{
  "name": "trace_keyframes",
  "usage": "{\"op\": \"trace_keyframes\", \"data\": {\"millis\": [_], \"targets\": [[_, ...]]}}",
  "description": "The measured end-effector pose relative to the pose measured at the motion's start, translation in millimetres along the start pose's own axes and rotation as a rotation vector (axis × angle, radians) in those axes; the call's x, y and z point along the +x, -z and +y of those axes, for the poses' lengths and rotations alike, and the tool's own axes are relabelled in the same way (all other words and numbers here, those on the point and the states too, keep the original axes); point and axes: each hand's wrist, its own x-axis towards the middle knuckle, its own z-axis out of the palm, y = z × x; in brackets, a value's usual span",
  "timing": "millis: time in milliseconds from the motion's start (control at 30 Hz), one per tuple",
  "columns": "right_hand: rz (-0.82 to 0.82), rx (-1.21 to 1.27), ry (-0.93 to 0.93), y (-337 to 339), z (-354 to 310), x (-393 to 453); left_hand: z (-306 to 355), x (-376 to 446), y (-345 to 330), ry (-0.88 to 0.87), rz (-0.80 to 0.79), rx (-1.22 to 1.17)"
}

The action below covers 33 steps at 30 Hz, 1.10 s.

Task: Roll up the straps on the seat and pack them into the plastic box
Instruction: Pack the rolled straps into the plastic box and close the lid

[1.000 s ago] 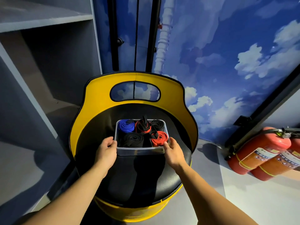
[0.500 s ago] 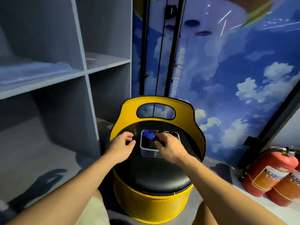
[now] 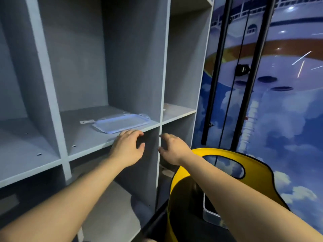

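Reaching up toward the shelf [image 3: 83, 137], I have both hands out in front of me and neither holds anything. Furthest left is the lid [image 3: 120, 123] — clear plastic, lying flat near the shelf's front edge, its long axis running left to right along that edge. My left hand [image 3: 128, 147] is just below and in front of it, fingers loosely spread and slightly curled over the front edge of the shelf, the fingertips close to the lid's near rim but not yet on it, as far as I can tell. My right hand [image 3: 172, 148] hovers further right, past the upright divider, fingers relaxed and apart. So the lid lies ahead and a little left of both hands, and the left one is clearly nearer — I judge it should take the lid. Down at the lower right, the box [image 3: 208, 213] sits on the seat [image 3: 190, 194], mostly hidden behind my right forearm; I can't see the straps from here.
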Motion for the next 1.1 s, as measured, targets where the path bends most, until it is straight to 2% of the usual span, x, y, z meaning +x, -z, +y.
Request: {"op": "trace_keyframes", "data": {"millis": [67, 200, 367, 600, 900, 1100], "targets": [[-0.005, -0.020, 0.050, 0.6, -17.5, 28.1, -16.2, 15.1, 10.4, -0.022, 0.018, 0.132], [-0.105, -0.153, 0.177, -7.7, -41.9, 74.0, -46.6, 43.4, 16.8, 0.015, -0.059, 0.301], [-0.218, -0.308, 0.226, -29.3, -52.8, 122.9, -75.4, 66.5, 10.6, 0.118, -0.229, 0.396], [-0.327, -0.361, 0.261, -42.6, -53.5, 150.4, -88.5, 71.6, -0.6, 0.097, -0.259, 0.414], [-0.079, -0.249, 0.382, -40.6, -27.6, 121.6, -72.5, 38.5, 14.7, -0.038, -0.150, 0.529], [0.093, -0.335, 0.388, -25.0, -15.2, 90.1, -42.6, 15.9, 23.6, -0.107, -0.125, 0.628]]}}
